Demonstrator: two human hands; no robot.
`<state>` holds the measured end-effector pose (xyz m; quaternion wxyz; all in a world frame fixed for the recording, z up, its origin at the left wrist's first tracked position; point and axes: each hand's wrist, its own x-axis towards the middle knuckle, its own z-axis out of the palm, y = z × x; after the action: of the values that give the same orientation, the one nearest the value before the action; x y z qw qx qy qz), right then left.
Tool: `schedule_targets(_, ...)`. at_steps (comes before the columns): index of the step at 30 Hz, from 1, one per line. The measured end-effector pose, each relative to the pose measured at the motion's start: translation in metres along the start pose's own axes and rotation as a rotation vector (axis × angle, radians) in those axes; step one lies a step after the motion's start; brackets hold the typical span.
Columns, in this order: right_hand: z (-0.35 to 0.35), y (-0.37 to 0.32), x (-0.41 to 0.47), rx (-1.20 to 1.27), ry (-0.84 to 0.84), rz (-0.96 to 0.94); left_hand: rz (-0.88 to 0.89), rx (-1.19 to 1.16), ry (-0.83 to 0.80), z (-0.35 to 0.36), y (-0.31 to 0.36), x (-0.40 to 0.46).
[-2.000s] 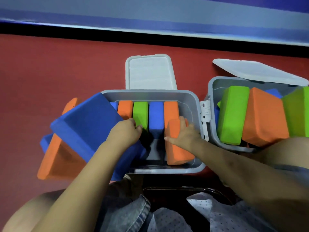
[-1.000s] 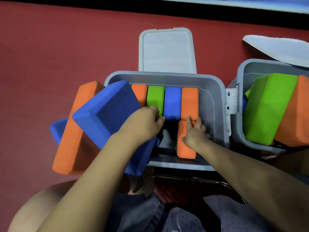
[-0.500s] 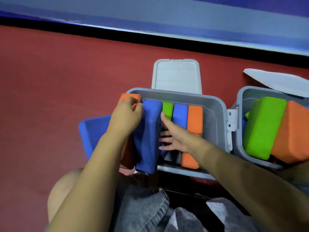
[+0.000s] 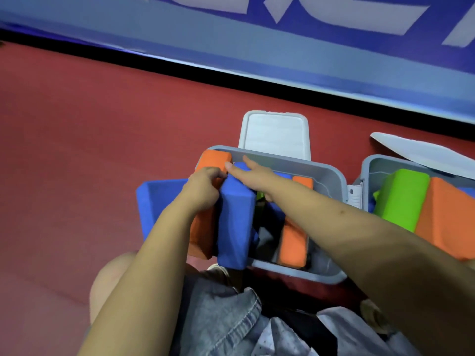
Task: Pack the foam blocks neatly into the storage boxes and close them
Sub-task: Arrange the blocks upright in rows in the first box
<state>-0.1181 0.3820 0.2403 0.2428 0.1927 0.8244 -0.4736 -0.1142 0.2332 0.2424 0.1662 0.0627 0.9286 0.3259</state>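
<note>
A dull red floor (image 4: 90,155) is seen across the lower view. Beyond it, a black strip (image 4: 231,75) is laid along the floor's far edge. Above the strip, a blue banner wall (image 4: 282,39) is set, marked with large pale shapes.

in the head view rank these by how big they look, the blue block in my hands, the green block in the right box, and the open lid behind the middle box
1. Blue block and open lid: too alike to rank, and the block is nearer the camera.
2. Green block: smallest, though partly hidden.
</note>
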Motion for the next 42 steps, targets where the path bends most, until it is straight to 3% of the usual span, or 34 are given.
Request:
schedule_targets(4, 0.003, 0.005, 0.003, -0.176, -0.005, 0.041, 0.040, 0.157, -0.051, 0.000, -0.008, 0.000)
schedule_targets(10, -0.032, 0.022, -0.003, -0.070, 0.004, 0.076, -0.177, 0.113, 0.097, -0.006, -0.004, -0.001)
schedule_targets(22, -0.075, 0.079, 0.002, 0.038, 0.268, 0.205, -0.279, 0.096, -0.017, 0.005, -0.009, -0.003)
schedule_targets(25, -0.072, 0.079, 0.000, -0.007, 0.285, 0.175, -0.285, 0.095, -0.007, 0.005, -0.009, -0.001)
schedule_targets(30, -0.052, 0.084, 0.000, -0.296, 0.318, 0.034, -0.287, 0.108, -0.014, 0.007, -0.007, 0.000)
schedule_targets(42, 0.000, 0.123, -0.020, -0.299, 0.402, -0.103, -0.254, 0.156, -0.071, 0.012, -0.005, 0.000)
